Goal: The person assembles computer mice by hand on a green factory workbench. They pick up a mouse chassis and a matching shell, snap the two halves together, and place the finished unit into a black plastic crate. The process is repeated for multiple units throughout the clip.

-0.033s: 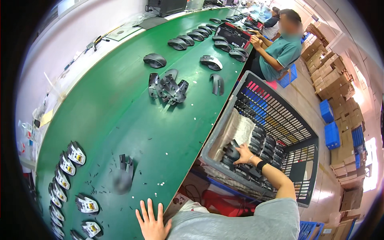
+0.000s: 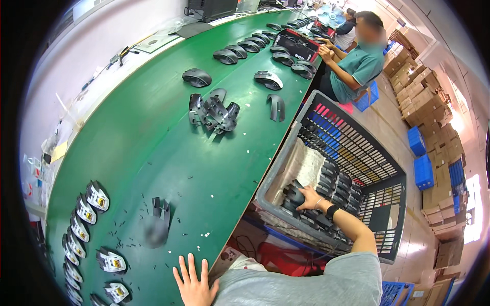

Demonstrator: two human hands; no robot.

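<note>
Our right hand (image 2: 309,198) grips a black mouse shell (image 2: 294,194) in the grey crate (image 2: 286,158) to our right, while the left hand (image 2: 194,283) lies open, flat on the green bench (image 2: 153,137).

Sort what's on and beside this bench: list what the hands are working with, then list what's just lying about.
In hand:
- right hand on black mouse shells stacked in the grey crate
- left hand flat on the green bench

Lying about:
- pile of loose shell parts
- assembled mice further up
- row of mouse bases at left
- cardboard boxes
</note>
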